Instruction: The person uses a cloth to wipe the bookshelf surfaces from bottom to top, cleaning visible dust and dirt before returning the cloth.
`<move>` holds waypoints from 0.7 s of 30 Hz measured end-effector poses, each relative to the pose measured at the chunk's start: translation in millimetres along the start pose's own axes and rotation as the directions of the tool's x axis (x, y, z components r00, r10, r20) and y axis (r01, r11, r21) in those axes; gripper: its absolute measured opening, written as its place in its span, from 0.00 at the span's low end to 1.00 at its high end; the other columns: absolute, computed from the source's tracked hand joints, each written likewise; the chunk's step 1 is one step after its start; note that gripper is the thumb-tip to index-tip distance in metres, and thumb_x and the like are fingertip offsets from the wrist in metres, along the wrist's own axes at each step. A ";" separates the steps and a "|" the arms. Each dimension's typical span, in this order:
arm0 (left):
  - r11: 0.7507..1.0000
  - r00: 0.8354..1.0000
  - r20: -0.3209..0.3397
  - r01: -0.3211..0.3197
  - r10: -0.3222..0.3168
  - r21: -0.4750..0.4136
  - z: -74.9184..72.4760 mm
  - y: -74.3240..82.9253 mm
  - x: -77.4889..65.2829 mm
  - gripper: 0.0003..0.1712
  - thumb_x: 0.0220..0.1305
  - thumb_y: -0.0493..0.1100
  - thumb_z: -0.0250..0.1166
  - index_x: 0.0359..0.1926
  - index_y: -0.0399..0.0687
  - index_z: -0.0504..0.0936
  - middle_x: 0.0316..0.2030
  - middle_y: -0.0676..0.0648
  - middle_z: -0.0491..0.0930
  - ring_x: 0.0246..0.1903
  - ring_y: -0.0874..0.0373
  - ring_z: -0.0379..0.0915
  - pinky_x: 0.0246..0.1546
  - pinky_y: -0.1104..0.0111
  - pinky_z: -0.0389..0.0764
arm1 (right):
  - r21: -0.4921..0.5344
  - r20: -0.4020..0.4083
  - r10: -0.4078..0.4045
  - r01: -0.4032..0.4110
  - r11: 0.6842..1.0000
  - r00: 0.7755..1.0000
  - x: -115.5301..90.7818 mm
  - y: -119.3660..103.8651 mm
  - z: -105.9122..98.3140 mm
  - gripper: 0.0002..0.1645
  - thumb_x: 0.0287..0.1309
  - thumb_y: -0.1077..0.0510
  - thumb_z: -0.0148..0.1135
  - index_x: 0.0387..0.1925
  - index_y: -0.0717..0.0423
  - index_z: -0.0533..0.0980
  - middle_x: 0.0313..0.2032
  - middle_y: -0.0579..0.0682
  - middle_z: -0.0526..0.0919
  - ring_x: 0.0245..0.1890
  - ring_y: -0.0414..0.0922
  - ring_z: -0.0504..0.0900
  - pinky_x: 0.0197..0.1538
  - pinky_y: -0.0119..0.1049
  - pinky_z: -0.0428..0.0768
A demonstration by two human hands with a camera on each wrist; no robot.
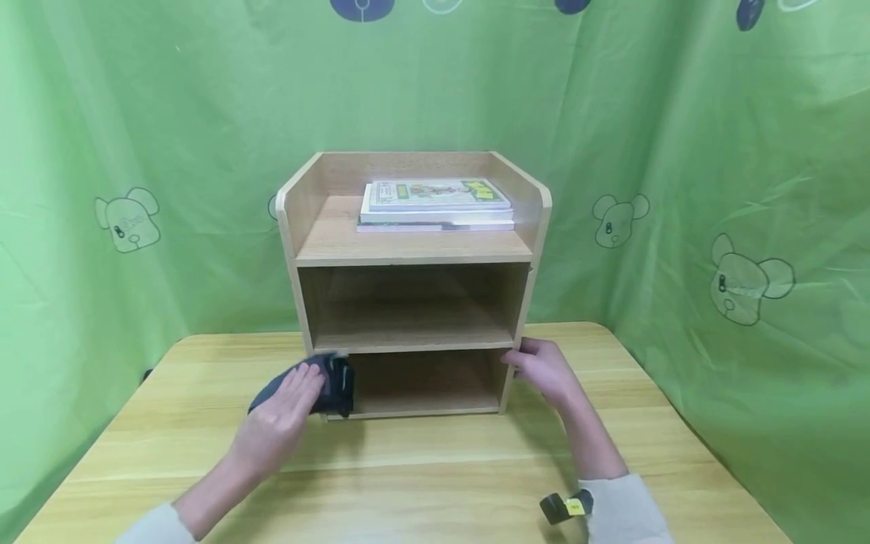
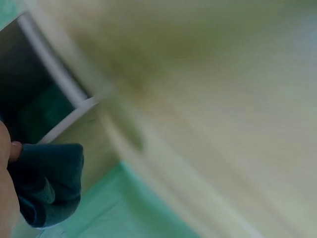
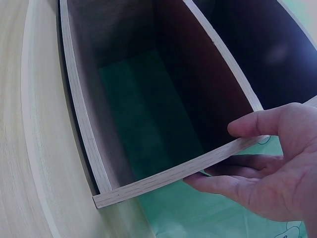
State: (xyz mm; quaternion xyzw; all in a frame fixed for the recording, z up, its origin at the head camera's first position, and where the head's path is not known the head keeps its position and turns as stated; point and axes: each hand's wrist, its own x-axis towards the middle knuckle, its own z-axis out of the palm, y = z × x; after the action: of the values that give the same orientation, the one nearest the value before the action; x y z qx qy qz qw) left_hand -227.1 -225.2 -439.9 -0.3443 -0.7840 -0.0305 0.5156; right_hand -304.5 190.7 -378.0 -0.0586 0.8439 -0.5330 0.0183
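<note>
A small wooden shelf (image 1: pixel 414 259) with a walled top and two lower compartments stands on the table. My left hand (image 1: pixel 279 419) holds a folded dark blue cloth (image 1: pixel 337 387) against the shelf's lower left front edge. In the left wrist view the cloth (image 2: pixel 59 168) is bunched under the fingers, and only part of the hand (image 2: pixel 7 193) shows at the left edge. On the other side, my right hand (image 1: pixel 549 374) grips the shelf's right side panel. The right wrist view shows the thumb inside the panel's front edge (image 3: pixel 163 172) and the fingers outside it.
A short stack of books (image 1: pixel 438 198) lies on the shelf's top. The wooden table (image 1: pixel 421 476) extends around the shelf, with green curtains (image 1: pixel 435 83) behind and at both sides. A black wrist device with a yellow label (image 1: pixel 575 506) sits at the right sleeve.
</note>
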 end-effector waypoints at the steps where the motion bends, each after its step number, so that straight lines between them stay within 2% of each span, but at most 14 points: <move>1: 1.000 0.999 0.035 -0.025 0.025 0.005 0.5 1.1 -5.5 0.25 0.75 0.28 0.36 0.52 0.28 0.82 0.49 0.30 0.84 0.47 0.38 0.85 0.47 0.53 0.84 | -0.003 0.001 0.000 0.000 1.000 1.000 -0.3 0.3 0.0 0.32 0.64 0.59 0.60 0.65 0.73 0.70 0.63 0.70 0.75 0.61 0.60 0.78 0.63 0.54 0.78; 3: 0.998 0.992 0.110 -0.061 0.060 0.004 2.0 4.0 -16.9 0.26 0.70 0.25 0.37 0.50 0.30 0.82 0.49 0.31 0.85 0.47 0.39 0.85 0.48 0.53 0.84 | -0.004 0.001 0.000 0.000 1.000 1.000 -0.1 1.0 -0.2 0.32 0.64 0.58 0.60 0.66 0.73 0.70 0.64 0.70 0.75 0.61 0.61 0.77 0.64 0.55 0.77; 5: 0.998 0.977 0.202 -0.065 0.064 -0.004 4.1 7.9 -26.0 0.25 0.63 0.22 0.42 0.51 0.32 0.82 0.50 0.32 0.85 0.48 0.40 0.85 0.50 0.53 0.84 | -0.010 0.001 -0.002 0.002 1.000 1.000 0.2 1.9 -0.5 0.32 0.65 0.58 0.60 0.66 0.72 0.70 0.64 0.70 0.75 0.61 0.60 0.78 0.64 0.54 0.77; 7: 0.999 0.949 0.314 -0.034 0.039 -0.023 5.3 12.7 -31.9 0.26 0.53 0.21 0.52 0.52 0.34 0.81 0.52 0.33 0.84 0.50 0.40 0.84 0.53 0.52 0.83 | -0.012 0.003 -0.003 0.003 1.000 1.000 0.3 1.6 -0.5 0.32 0.65 0.57 0.60 0.66 0.71 0.70 0.64 0.69 0.75 0.61 0.59 0.78 0.64 0.54 0.77; 8: 1.000 0.928 0.372 -0.009 0.019 -0.029 5.6 15.2 -33.8 0.29 0.48 0.20 0.56 0.53 0.36 0.81 0.53 0.33 0.84 0.51 0.40 0.84 0.54 0.52 0.82 | -0.014 0.004 -0.001 0.001 1.000 1.000 0.6 1.4 -0.4 0.32 0.65 0.57 0.60 0.65 0.71 0.70 0.64 0.69 0.75 0.61 0.59 0.78 0.64 0.55 0.77; 9: 0.999 0.900 0.435 0.029 -0.009 -0.039 5.5 17.9 -34.7 0.31 0.45 0.20 0.60 0.55 0.36 0.80 0.54 0.34 0.83 0.53 0.40 0.83 0.55 0.51 0.81 | -0.015 0.006 0.002 -0.002 1.000 1.000 0.8 1.1 -0.3 0.32 0.65 0.57 0.60 0.65 0.71 0.71 0.64 0.69 0.75 0.61 0.59 0.78 0.64 0.54 0.77; 12: 0.977 0.803 0.577 0.211 -0.148 -0.043 4.6 25.4 -33.2 0.37 0.41 0.22 0.69 0.57 0.42 0.80 0.57 0.37 0.83 0.55 0.40 0.82 0.53 0.49 0.82 | -0.018 0.013 0.003 -0.003 1.000 1.000 0.8 -0.5 0.1 0.32 0.65 0.58 0.59 0.66 0.71 0.70 0.65 0.69 0.74 0.62 0.60 0.77 0.63 0.54 0.78; 14: 0.943 0.752 0.616 0.331 -0.234 -0.045 4.4 29.1 -29.2 0.38 0.41 0.21 0.69 0.57 0.44 0.79 0.56 0.37 0.83 0.55 0.39 0.82 0.51 0.46 0.83 | -0.009 0.010 0.003 -0.003 1.000 1.000 0.0 -1.0 0.1 0.31 0.65 0.58 0.59 0.65 0.71 0.70 0.64 0.69 0.75 0.61 0.59 0.77 0.63 0.53 0.78; 16: 0.905 0.720 0.624 0.423 -0.302 -0.050 4.3 31.9 -24.4 0.37 0.40 0.20 0.66 0.55 0.46 0.80 0.53 0.37 0.85 0.51 0.38 0.84 0.46 0.44 0.84 | -0.003 0.009 -0.002 0.002 1.000 1.000 -0.5 -1.2 0.1 0.31 0.65 0.59 0.59 0.65 0.72 0.71 0.64 0.69 0.75 0.61 0.59 0.77 0.63 0.53 0.78; 18: 0.882 0.709 0.624 0.467 -0.327 -0.069 4.6 33.4 -20.1 0.37 0.36 0.17 0.62 0.51 0.48 0.80 0.47 0.38 0.87 0.44 0.39 0.85 0.43 0.46 0.86 | 0.004 0.006 -0.004 0.004 1.000 1.000 -1.0 -1.2 0.2 0.30 0.65 0.59 0.59 0.65 0.72 0.71 0.63 0.69 0.76 0.61 0.59 0.77 0.63 0.54 0.78; 21: 0.864 0.695 0.630 0.497 -0.347 -0.073 4.0 34.7 -14.7 0.36 0.31 0.17 0.61 0.43 0.52 0.80 0.37 0.44 0.88 0.35 0.45 0.85 0.36 0.51 0.87 | 0.008 0.004 -0.004 0.004 1.000 1.000 -1.5 -0.4 0.3 0.31 0.65 0.59 0.59 0.65 0.72 0.71 0.63 0.69 0.76 0.61 0.59 0.77 0.63 0.53 0.78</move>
State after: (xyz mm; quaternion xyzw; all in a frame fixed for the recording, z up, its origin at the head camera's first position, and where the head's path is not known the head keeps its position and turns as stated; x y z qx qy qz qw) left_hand -207.0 -204.6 -464.6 -0.2043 -0.9539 -0.1324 0.1753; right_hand -302.9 190.4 -377.7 -0.0614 0.8416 -0.5362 0.0193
